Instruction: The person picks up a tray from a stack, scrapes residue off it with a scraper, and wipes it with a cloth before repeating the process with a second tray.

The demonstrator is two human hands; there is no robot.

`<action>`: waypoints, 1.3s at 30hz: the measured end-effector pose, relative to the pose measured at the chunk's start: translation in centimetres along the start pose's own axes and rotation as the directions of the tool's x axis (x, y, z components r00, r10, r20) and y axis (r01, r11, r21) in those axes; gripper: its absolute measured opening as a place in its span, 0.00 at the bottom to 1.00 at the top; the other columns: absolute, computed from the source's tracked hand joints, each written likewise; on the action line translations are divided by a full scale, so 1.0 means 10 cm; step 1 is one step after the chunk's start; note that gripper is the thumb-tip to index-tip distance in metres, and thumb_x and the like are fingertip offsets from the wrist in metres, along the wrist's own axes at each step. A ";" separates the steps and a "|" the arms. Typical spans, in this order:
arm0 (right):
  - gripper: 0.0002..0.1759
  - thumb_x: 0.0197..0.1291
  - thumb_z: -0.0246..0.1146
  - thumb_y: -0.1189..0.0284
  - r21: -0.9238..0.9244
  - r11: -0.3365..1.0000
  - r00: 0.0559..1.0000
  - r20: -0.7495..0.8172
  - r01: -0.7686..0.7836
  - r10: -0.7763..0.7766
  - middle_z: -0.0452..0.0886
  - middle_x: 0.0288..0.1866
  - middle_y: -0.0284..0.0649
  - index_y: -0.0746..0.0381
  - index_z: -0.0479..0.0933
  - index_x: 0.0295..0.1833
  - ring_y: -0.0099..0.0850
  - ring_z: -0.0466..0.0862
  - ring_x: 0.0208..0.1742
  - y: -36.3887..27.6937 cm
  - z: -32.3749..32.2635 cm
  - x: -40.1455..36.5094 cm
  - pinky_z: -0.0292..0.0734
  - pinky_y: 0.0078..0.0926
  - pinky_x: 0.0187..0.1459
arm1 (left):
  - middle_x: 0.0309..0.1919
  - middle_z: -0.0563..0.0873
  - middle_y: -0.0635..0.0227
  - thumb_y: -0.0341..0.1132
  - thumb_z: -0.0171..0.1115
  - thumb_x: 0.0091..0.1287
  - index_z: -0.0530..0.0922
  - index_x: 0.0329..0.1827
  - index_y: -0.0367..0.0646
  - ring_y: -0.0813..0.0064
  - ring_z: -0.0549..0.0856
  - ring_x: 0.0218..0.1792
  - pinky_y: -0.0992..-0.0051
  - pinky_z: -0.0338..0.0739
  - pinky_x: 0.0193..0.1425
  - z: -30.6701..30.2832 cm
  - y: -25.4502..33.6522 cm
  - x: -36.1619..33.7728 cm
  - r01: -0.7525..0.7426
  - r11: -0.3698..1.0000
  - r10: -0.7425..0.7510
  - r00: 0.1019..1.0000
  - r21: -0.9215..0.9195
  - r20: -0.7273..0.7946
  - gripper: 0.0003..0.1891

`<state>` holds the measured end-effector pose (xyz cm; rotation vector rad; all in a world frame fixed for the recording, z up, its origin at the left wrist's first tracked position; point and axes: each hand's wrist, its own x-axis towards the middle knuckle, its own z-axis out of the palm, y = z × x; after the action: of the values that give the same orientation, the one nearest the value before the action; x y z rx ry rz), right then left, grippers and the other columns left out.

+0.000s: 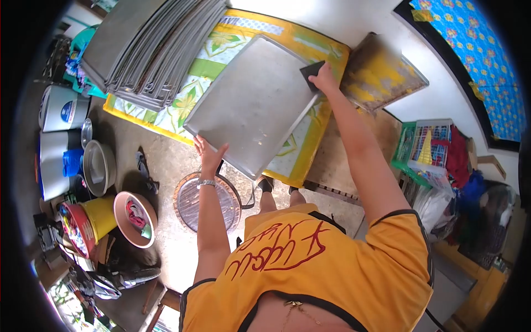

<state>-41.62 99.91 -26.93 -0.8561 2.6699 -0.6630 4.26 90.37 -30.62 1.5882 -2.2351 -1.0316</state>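
A large flat metal baking tray [254,99] lies at a slant on the table, with its near corner sticking out past the table's edge. My left hand [207,155] is closed on the tray's near left corner, thumb and fingers at the rim. In my right hand [326,78] is a thin dark scraper [311,74], held at the tray's far right edge. A few small light specks show on the tray's surface near its lower right side. My right fingers are partly hidden behind the scraper.
A tall stack of metal trays [160,50] stands on the left of the patterned tablecloth [318,152]. Another tray with yellow patches [381,77] rests at the right. Below are a round stool [207,202], a pink basin [135,218] and a green crate [406,146].
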 end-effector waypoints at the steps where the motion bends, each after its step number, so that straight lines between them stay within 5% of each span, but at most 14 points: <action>1: 0.46 0.49 0.74 0.65 0.002 0.999 0.999 -0.028 -0.033 0.033 0.71 0.62 0.62 0.73 0.55 0.66 0.52 0.74 0.63 -0.03 -0.12 0.02 0.71 0.42 0.62 | 0.75 0.40 0.35 0.56 0.75 0.49 0.39 0.75 0.27 0.44 0.36 0.77 0.60 0.37 0.79 -0.01 -0.04 0.00 -0.036 0.998 0.035 0.999 0.051 0.024 0.65; 4: 0.47 0.49 0.72 0.67 0.037 0.995 0.975 -0.198 -0.096 0.102 0.69 0.64 0.62 0.72 0.53 0.69 0.53 0.72 0.64 -0.07 0.01 -0.01 0.71 0.43 0.63 | 0.76 0.39 0.38 0.54 0.76 0.50 0.38 0.76 0.28 0.47 0.33 0.77 0.60 0.38 0.79 -0.14 -0.07 -0.03 -0.055 0.996 0.064 0.989 -0.066 0.130 0.65; 8: 0.47 0.50 0.69 0.72 -0.035 0.999 0.972 0.233 0.035 -0.026 0.67 0.65 0.62 0.72 0.51 0.72 0.54 0.70 0.65 -0.96 0.19 -0.94 0.66 0.43 0.67 | 0.77 0.37 0.41 0.50 0.78 0.47 0.37 0.76 0.29 0.50 0.33 0.78 0.63 0.40 0.79 -0.21 -0.07 -0.08 -0.056 0.990 0.077 0.985 -0.129 0.157 0.66; 11: 0.46 0.50 0.68 0.74 -0.037 0.965 0.959 0.133 0.258 -0.252 0.67 0.64 0.62 0.72 0.52 0.71 0.53 0.71 0.64 -0.78 0.42 -0.90 0.66 0.41 0.68 | 0.77 0.38 0.41 0.49 0.79 0.44 0.36 0.76 0.30 0.50 0.34 0.78 0.63 0.41 0.79 -0.25 -0.12 -0.05 -0.102 0.992 0.114 0.976 -0.075 0.186 0.68; 13: 0.45 0.49 0.67 0.75 -0.018 0.977 0.962 -0.170 0.212 -0.212 0.68 0.63 0.62 0.72 0.53 0.71 0.53 0.71 0.65 -0.36 0.32 -0.30 0.66 0.40 0.68 | 0.77 0.38 0.42 0.48 0.80 0.43 0.36 0.76 0.31 0.50 0.34 0.78 0.63 0.41 0.79 -0.26 -0.13 -0.06 -0.110 0.991 0.123 0.976 -0.081 0.177 0.68; 16: 0.44 0.49 0.67 0.75 0.161 0.983 0.988 -0.106 -0.093 0.111 0.68 0.64 0.62 0.72 0.54 0.70 0.54 0.69 0.67 -0.51 0.25 -0.38 0.66 0.39 0.68 | 0.77 0.38 0.42 0.48 0.80 0.44 0.35 0.76 0.31 0.51 0.33 0.78 0.62 0.41 0.79 -0.26 -0.14 -0.05 -0.111 0.989 0.127 0.976 -0.096 0.175 0.68; 22: 0.50 0.52 0.67 0.70 0.013 0.942 0.939 0.080 0.335 -0.335 0.63 0.68 0.66 0.73 0.47 0.74 0.56 0.66 0.69 -1.08 0.72 -1.28 0.62 0.46 0.70 | 0.77 0.38 0.40 0.49 0.81 0.42 0.33 0.76 0.31 0.49 0.34 0.78 0.62 0.42 0.79 -0.32 -0.10 -0.07 -0.081 0.994 0.093 0.977 -0.068 0.192 0.71; 23: 0.50 0.52 0.67 0.70 -0.038 0.955 0.952 -0.086 0.293 -0.295 0.62 0.69 0.65 0.74 0.47 0.74 0.55 0.65 0.69 -0.76 0.70 -0.82 0.62 0.45 0.70 | 0.77 0.43 0.45 0.52 0.79 0.44 0.33 0.77 0.34 0.48 0.39 0.78 0.42 0.43 0.74 -0.27 -0.17 -0.07 -0.115 0.991 0.124 0.979 -0.065 0.161 0.70; 26: 0.49 0.54 0.66 0.67 0.032 0.999 0.971 -0.237 0.028 -0.020 0.61 0.70 0.65 0.77 0.46 0.73 0.54 0.65 0.70 -0.59 0.39 -0.19 0.61 0.44 0.70 | 0.77 0.44 0.44 0.55 0.78 0.44 0.32 0.77 0.36 0.48 0.40 0.78 0.40 0.42 0.74 -0.34 -0.06 -0.09 -0.045 0.999 0.040 0.979 0.018 0.200 0.70; 29: 0.48 0.58 0.64 0.64 -0.035 0.993 0.988 -0.099 0.112 -0.115 0.60 0.72 0.61 0.76 0.46 0.74 0.54 0.65 0.70 -1.11 0.75 -0.56 0.59 0.45 0.71 | 0.77 0.44 0.44 0.55 0.78 0.44 0.31 0.77 0.38 0.48 0.41 0.78 0.38 0.41 0.73 -0.35 -0.06 -0.10 -0.016 1.000 0.015 0.980 0.004 0.198 0.70; 31: 0.45 0.57 0.60 0.65 -0.020 0.987 0.935 0.324 0.158 -0.143 0.62 0.70 0.61 0.73 0.47 0.74 0.54 0.65 0.70 -1.67 0.68 -1.25 0.61 0.41 0.71 | 0.77 0.44 0.44 0.55 0.78 0.44 0.31 0.77 0.39 0.49 0.41 0.78 0.37 0.41 0.72 -0.34 -0.03 -0.09 0.006 1.000 -0.008 0.979 0.009 0.203 0.70; 34: 0.45 0.57 0.61 0.65 -0.097 0.927 0.920 -0.123 0.362 -0.372 0.61 0.71 0.60 0.71 0.48 0.74 0.54 0.64 0.71 -1.14 0.90 -0.94 0.60 0.41 0.71 | 0.78 0.44 0.48 0.55 0.77 0.45 0.31 0.77 0.40 0.51 0.42 0.79 0.36 0.41 0.72 -0.35 -0.05 -0.10 0.016 0.999 -0.026 0.977 0.045 0.211 0.70; 37: 0.47 0.56 0.63 0.66 0.147 0.956 0.939 -0.203 -0.252 0.279 0.55 0.75 0.57 0.71 0.47 0.75 0.49 0.57 0.76 -0.86 0.10 0.02 0.55 0.41 0.74 | 0.78 0.45 0.52 0.55 0.77 0.45 0.30 0.78 0.41 0.54 0.43 0.79 0.37 0.42 0.72 -0.37 -0.02 -0.11 0.019 0.997 -0.036 0.973 0.075 0.227 0.70; 39: 0.47 0.55 0.64 0.65 -0.035 0.999 0.944 -0.328 0.003 -0.014 0.59 0.72 0.60 0.70 0.47 0.75 0.52 0.61 0.73 -0.76 0.74 0.32 0.60 0.43 0.71 | 0.78 0.45 0.52 0.55 0.77 0.46 0.30 0.77 0.41 0.54 0.43 0.79 0.38 0.43 0.73 -0.38 -0.01 -0.10 0.015 0.999 -0.025 0.977 0.048 0.211 0.70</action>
<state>-37.74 89.97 -29.94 -0.8291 2.9814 -0.8299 6.77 89.66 -27.68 1.5890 -2.4005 -1.2151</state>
